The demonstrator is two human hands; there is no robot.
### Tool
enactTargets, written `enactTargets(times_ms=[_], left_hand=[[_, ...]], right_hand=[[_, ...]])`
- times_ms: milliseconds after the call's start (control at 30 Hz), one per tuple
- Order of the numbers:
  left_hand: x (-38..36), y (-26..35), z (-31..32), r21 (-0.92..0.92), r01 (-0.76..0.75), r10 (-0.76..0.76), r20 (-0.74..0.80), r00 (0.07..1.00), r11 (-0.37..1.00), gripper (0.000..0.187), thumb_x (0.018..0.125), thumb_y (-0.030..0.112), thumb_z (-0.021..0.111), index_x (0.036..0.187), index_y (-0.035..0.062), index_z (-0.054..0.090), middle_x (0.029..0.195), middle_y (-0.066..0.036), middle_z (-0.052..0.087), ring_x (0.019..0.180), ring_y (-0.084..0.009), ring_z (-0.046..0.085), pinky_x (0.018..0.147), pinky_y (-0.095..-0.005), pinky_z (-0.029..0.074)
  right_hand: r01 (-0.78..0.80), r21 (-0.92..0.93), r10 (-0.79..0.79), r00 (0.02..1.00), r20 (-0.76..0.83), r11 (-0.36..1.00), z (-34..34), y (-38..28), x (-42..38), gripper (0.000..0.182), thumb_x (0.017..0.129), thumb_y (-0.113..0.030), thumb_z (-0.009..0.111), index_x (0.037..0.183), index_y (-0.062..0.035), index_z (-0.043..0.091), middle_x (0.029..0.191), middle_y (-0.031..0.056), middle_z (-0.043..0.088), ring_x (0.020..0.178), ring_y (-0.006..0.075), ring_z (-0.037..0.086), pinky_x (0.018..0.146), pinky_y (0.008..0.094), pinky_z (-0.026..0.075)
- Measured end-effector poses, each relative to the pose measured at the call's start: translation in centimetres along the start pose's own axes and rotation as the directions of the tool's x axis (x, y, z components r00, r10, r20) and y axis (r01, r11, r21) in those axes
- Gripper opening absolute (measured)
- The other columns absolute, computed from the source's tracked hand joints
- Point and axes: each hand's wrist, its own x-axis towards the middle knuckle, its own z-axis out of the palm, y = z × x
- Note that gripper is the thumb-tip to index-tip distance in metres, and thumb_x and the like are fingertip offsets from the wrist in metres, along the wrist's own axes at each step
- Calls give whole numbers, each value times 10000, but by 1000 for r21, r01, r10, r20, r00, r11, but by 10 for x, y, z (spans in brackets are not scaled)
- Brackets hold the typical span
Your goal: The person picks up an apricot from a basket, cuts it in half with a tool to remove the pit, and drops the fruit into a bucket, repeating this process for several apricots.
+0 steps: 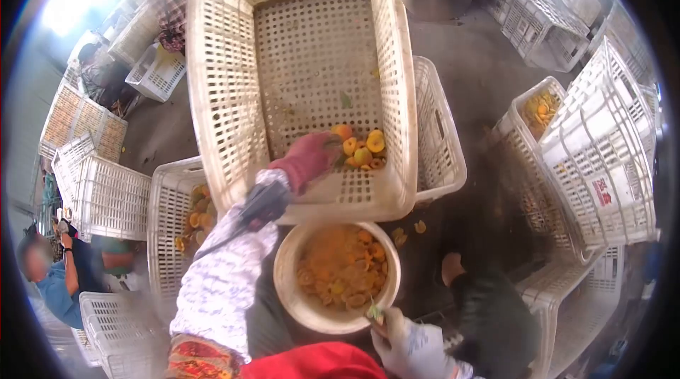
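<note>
My left hand (312, 159), in a pinkish-red glove, reaches into a large white plastic crate (237, 95). It is beside a small pile of yellow-orange fruit (363, 154) that looks like peaches or apricots, in the crate's near right corner. Its fingers are blurred and partly hidden. Below the crate stands a round whitish tub (287, 290), holding many orange fruit pieces (343, 273). My right hand (411, 346), in a pale glove, is closed at the tub's near right rim. A small greenish thing shows at its fingertips, too small to name.
Another white crate (166, 202) with fruit stands at left, and one (439, 131) lies partly under the big crate. Stacked crates (602, 166) rise at right. A person in blue (64, 287) is at far left. Fruit scraps (399, 237) lie on the floor.
</note>
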Motion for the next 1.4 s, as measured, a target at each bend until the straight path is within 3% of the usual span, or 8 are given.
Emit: enactTargets(times_ms=[333, 533, 933, 1133, 1200, 1267, 1300, 1400], left_hand=[[83, -15, 47, 667, -124, 94, 80, 992, 735, 531, 784, 230, 611, 1288, 75, 541, 1228, -256, 569, 1140, -380, 554, 959, -426, 452], [63, -59, 17, -281, -204, 239, 95, 966, 938, 334, 809, 80, 623, 1141, 45, 643, 999, -105, 688, 927, -196, 642, 792, -293, 511], [-182, 37, 25, -727, -424, 437, -188, 879, 540, 519, 836, -91, 483, 1346, -10, 425, 1229, -90, 561, 1124, -167, 533, 969, -300, 444], [-206, 31, 26, -995, 79, 257, 92, 962, 60, 517, 864, -50, 531, 1363, 9, 407, 1181, -131, 571, 1076, -222, 564, 965, -339, 464], [-202, 31, 25, 173, -594, 619, -217, 755, 785, 502, 880, -53, 522, 1364, 6, 405, 1166, -116, 580, 1072, -204, 568, 946, -339, 472], [-190, 9, 39, 92, -539, 547, -144, 825, 837, 526, 850, -27, 548, 1356, -9, 407, 1134, -126, 591, 1055, -232, 576, 947, -354, 460], [-186, 4, 42, -598, -351, 325, -156, 933, 720, 545, 825, -16, 560, 1347, -19, 405, 1114, -141, 590, 1043, -258, 574, 947, -358, 455], [-186, 16, 42, -999, -21, 151, -13, 988, 48, 587, 753, 17, 593, 1309, -37, 415, 1063, -184, 585, 1005, -329, 558, 941, -380, 440]], right_hand=[[-92, -28, 93, 995, 41, 995, -11, 5, -1, 269, 836, -178, 660, 1058, -64, 559, 649, 80, 566, 515, 267, 577, 451, 371, 436], [-53, 53, 58, 995, -86, 997, -13, 6, 1, 298, 848, -170, 647, 1094, -38, 543, 726, 120, 629, 583, 301, 626, 498, 374, 483], [187, 24, -169, 930, -327, 982, -20, -29, 62, 262, 820, -107, 649, 1037, -54, 513, 677, 142, 620, 614, 331, 633, 541, 404, 490], [186, -21, -185, 955, -231, 982, -3, -26, 59, 344, 814, -138, 631, 1116, -34, 503, 661, 131, 622, 606, 316, 641, 521, 404, 491], [211, 4, -204, 949, -242, 977, -1, -28, 63, 281, 835, -188, 615, 1037, -26, 506, 641, 118, 619, 583, 307, 642, 499, 405, 490], [171, -111, -190, 961, -201, 979, -1, -32, 63, 244, 839, -184, 610, 994, -33, 495, 642, 114, 618, 581, 304, 641, 489, 399, 484], [169, -110, -188, 963, -193, 979, 1, -30, 63, 244, 839, -184, 610, 994, -33, 495, 642, 114, 618, 581, 304, 641, 489, 399, 484], [219, -221, -273, 928, -253, 950, 11, -23, 66, 256, 842, -172, 600, 1023, -27, 492, 644, 120, 617, 584, 307, 643, 487, 395, 484]])
